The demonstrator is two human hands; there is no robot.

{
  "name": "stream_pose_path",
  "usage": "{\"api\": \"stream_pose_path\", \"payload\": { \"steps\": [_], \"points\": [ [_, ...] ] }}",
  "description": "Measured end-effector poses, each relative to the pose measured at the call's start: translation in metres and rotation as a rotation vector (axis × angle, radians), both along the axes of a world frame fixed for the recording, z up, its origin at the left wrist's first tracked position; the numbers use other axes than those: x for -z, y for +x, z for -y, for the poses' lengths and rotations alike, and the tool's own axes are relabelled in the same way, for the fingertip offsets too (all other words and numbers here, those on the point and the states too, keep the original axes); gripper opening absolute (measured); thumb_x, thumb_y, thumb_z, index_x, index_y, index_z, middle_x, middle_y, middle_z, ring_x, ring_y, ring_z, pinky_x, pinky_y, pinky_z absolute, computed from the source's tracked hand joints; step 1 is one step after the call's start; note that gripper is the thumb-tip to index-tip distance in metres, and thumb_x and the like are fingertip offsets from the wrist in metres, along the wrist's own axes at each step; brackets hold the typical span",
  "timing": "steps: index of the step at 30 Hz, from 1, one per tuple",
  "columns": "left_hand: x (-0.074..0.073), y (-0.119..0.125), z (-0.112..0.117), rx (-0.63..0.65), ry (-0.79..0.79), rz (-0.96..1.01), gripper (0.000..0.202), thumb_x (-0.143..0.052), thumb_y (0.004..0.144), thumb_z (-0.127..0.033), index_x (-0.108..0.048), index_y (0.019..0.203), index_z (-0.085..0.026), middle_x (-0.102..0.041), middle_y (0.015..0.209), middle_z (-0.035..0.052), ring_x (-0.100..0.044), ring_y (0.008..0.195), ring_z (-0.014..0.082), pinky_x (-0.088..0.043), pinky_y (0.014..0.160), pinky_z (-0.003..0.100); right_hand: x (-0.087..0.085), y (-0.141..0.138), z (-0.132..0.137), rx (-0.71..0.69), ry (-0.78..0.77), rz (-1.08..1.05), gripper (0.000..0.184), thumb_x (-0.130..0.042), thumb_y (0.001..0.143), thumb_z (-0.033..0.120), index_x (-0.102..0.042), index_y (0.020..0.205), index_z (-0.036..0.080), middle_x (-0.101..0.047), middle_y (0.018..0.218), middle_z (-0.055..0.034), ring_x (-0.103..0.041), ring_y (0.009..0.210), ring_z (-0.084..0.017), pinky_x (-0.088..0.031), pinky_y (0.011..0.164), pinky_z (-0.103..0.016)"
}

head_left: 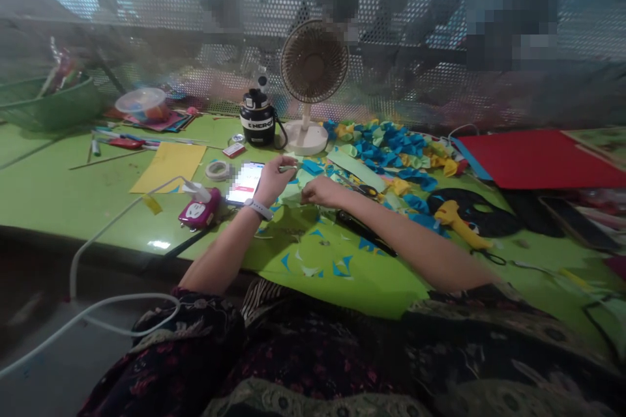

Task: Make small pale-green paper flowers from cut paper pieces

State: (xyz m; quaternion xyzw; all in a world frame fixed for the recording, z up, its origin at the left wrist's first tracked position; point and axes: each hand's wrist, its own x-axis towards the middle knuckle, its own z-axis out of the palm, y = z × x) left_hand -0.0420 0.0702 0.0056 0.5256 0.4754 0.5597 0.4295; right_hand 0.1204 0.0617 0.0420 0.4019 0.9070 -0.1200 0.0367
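My left hand [274, 179], with a white watch on the wrist, is raised over the green table [59, 189] and pinches a small pale paper piece [288, 169] between thumb and fingers. My right hand [317, 191] rests just to its right, fingers curled and pinching a light green paper piece [293, 198]. A phone [244, 182] with a lit screen lies just left of my left hand. Blue and green paper scraps [337, 267] lie on the table under my forearms.
A small fan [313, 78] and a black bottle [257, 118] stand behind my hands. Folded blue, yellow and green paper shapes [391, 143] are heaped right of the fan. A yellow glue gun [454, 218], red sheet [533, 159], yellow sheet [169, 166], tape roll [218, 171], pink charger [198, 212].
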Motion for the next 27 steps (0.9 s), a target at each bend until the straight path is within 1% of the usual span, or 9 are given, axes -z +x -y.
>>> {"api": "stream_pose_path", "payload": {
  "steps": [5, 8, 11, 17, 20, 23, 24, 26, 27],
  "points": [
    [0.010, 0.003, -0.001, -0.004, 0.073, -0.056, 0.029, -0.067, 0.068, -0.014, -0.068, 0.097, -0.015, -0.073, 0.095, 0.0083, -0.066, 0.080, 0.0152, -0.055, 0.071, 0.026, -0.014, 0.011, 0.017, 0.078, 0.096, 0.001, 0.022, -0.057, 0.091, 0.022, -0.078, 0.096, 0.019, -0.077, 0.099, -0.0081, -0.067, 0.090, -0.019, -0.040, 0.071, -0.025],
    [0.016, 0.009, 0.001, 0.007, 0.094, -0.101, 0.032, -0.068, 0.067, -0.011, -0.068, 0.098, -0.016, -0.073, 0.096, 0.0090, -0.067, 0.086, 0.0170, -0.055, 0.076, 0.027, -0.028, 0.038, 0.029, 0.170, 0.194, -0.087, 0.025, -0.052, 0.093, 0.027, -0.076, 0.094, 0.018, -0.077, 0.099, -0.0096, -0.066, 0.089, -0.021, -0.041, 0.074, -0.028],
    [0.023, 0.019, 0.004, 0.040, 0.066, -0.148, 0.033, -0.068, 0.066, -0.009, -0.068, 0.098, -0.016, -0.073, 0.097, 0.0091, -0.068, 0.086, 0.0178, -0.056, 0.076, 0.029, -0.035, 0.073, 0.038, 0.319, 0.244, -0.316, 0.025, -0.053, 0.091, 0.031, -0.074, 0.092, 0.018, -0.076, 0.089, -0.0074, -0.066, 0.080, -0.020, -0.043, 0.073, -0.027],
    [0.034, 0.035, 0.009, 0.129, 0.041, -0.269, 0.027, -0.069, 0.068, -0.008, -0.069, 0.093, -0.019, -0.074, 0.101, 0.0075, -0.069, 0.081, 0.0175, -0.056, 0.078, 0.031, -0.022, 0.100, 0.051, 0.392, 0.228, -0.467, 0.026, -0.053, 0.089, 0.037, -0.071, 0.084, 0.018, -0.072, 0.077, -0.0048, -0.061, 0.067, -0.018, -0.042, 0.067, -0.027],
    [0.027, 0.034, 0.015, 0.158, 0.060, -0.296, 0.019, -0.069, 0.073, -0.014, -0.070, 0.091, -0.019, -0.074, 0.096, 0.0079, -0.071, 0.090, 0.0210, -0.057, 0.081, 0.033, -0.014, 0.097, 0.056, 0.378, 0.222, -0.511, 0.026, -0.053, 0.091, 0.035, -0.073, 0.088, 0.017, -0.076, 0.086, -0.0066, -0.066, 0.075, -0.019, -0.045, 0.071, -0.028],
    [0.009, 0.030, 0.029, 0.058, 0.239, -0.314, 0.016, -0.071, 0.080, -0.029, -0.072, 0.093, -0.020, -0.072, 0.110, 0.0103, -0.067, 0.106, 0.0223, -0.055, 0.091, 0.034, -0.010, 0.096, 0.062, 0.359, 0.270, -0.508, 0.025, -0.052, 0.093, 0.030, -0.074, 0.095, 0.019, -0.077, 0.099, -0.0080, -0.069, 0.088, -0.021, -0.048, 0.080, -0.030],
    [0.003, 0.030, 0.034, 0.032, 0.235, -0.291, 0.022, -0.070, 0.082, -0.037, -0.072, 0.093, -0.019, -0.072, 0.107, 0.0111, -0.069, 0.100, 0.0219, -0.056, 0.088, 0.034, -0.009, 0.096, 0.065, 0.351, 0.305, -0.489, 0.026, -0.051, 0.094, 0.029, -0.074, 0.098, 0.019, -0.077, 0.103, -0.0084, -0.070, 0.092, -0.022, -0.049, 0.082, -0.031],
    [-0.008, 0.032, 0.046, 0.138, 0.053, -0.184, 0.042, -0.061, 0.087, -0.056, -0.071, 0.083, -0.015, -0.074, 0.088, 0.0125, -0.071, 0.077, 0.0211, -0.058, 0.069, 0.032, -0.008, 0.095, 0.071, 0.332, 0.398, -0.432, 0.029, -0.046, 0.098, 0.028, -0.074, 0.102, 0.019, -0.077, 0.107, -0.0095, -0.069, 0.097, -0.022, -0.049, 0.086, -0.032],
    [-0.011, 0.034, 0.051, 0.276, -0.107, -0.108, 0.053, -0.055, 0.088, -0.065, -0.070, 0.080, -0.014, -0.074, 0.084, 0.0141, -0.072, 0.072, 0.0224, -0.059, 0.065, 0.033, -0.008, 0.093, 0.074, 0.313, 0.444, -0.393, 0.031, -0.044, 0.099, 0.028, -0.074, 0.103, 0.019, -0.076, 0.108, -0.0103, -0.069, 0.099, -0.023, -0.049, 0.087, -0.033]
  ]
}}
